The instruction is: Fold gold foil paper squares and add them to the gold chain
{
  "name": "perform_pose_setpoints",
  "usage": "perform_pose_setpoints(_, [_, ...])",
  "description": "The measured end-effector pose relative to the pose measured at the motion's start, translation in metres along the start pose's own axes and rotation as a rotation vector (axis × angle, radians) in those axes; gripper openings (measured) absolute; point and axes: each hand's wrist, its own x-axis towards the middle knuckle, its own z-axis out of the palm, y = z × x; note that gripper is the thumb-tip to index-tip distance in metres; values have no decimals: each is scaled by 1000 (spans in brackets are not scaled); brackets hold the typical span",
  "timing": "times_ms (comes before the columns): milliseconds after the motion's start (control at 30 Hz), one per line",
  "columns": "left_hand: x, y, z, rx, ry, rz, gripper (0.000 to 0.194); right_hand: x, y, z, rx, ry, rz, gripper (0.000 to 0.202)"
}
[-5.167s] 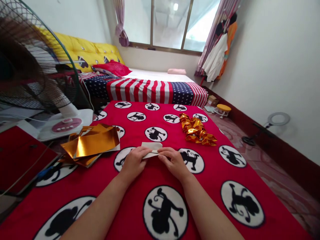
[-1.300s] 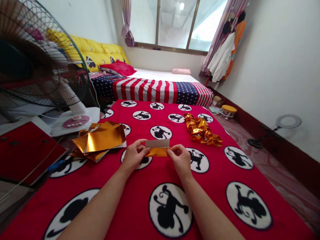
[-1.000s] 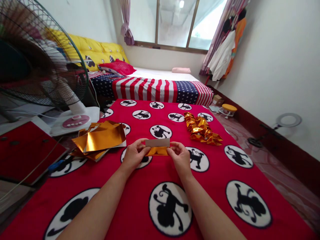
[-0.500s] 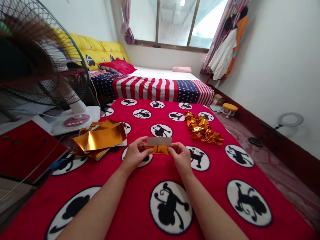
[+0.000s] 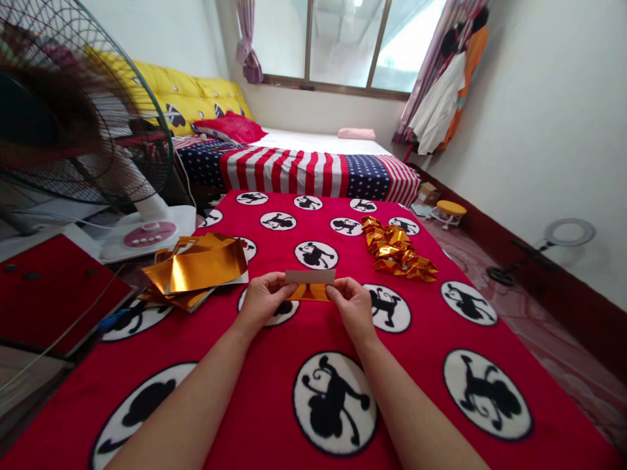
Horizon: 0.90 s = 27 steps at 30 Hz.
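Head view: the left hand (image 5: 264,301) is pinching the left end of a paper strip (image 5: 310,291) between thumb and fingers, and the right hand (image 5: 353,307) is pinching its right end. The strip is lying level between them, its long axis running left to right, its gold side facing the person and a pale flap standing along the far edge. Whether it is touching the red cloth (image 5: 245,418) below, I cannot tell. Leftward, loose gold sheets (image 5: 206,269) are lying in an untidy pile; rightward and farther off, folded gold pieces (image 5: 389,248) are sitting in a cluster. Beyond the pile, a fan (image 5: 149,235) is standing. Near the far wall, a cardboard box (image 5: 428,193) is sitting behind a stool (image 5: 451,207), its contents too small to make out.
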Motion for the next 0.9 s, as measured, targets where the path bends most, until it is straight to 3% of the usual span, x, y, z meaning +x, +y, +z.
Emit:
perform_pose_setpoints(233, [0, 1, 0, 91, 54, 23, 40, 0, 2, 0, -119, 5, -14, 21])
perform_pose_setpoints(433, [-2, 4, 0, 399, 121, 102, 22, -3, -1, 0, -354, 48, -49, 17])
perform_pose_setpoints(733, [-2, -2, 0, 805, 130, 196, 21, -4, -5, 2, -790, 46, -100, 11])
perform_pose_setpoints(833, [-2, -1, 3, 811, 163, 171, 15, -4, -3, 4, -866, 45, -115, 9])
perform_pose_setpoints(900, [-1, 0, 4, 770, 185, 132, 22, -3, -4, 5, -882, 50, -104, 8])
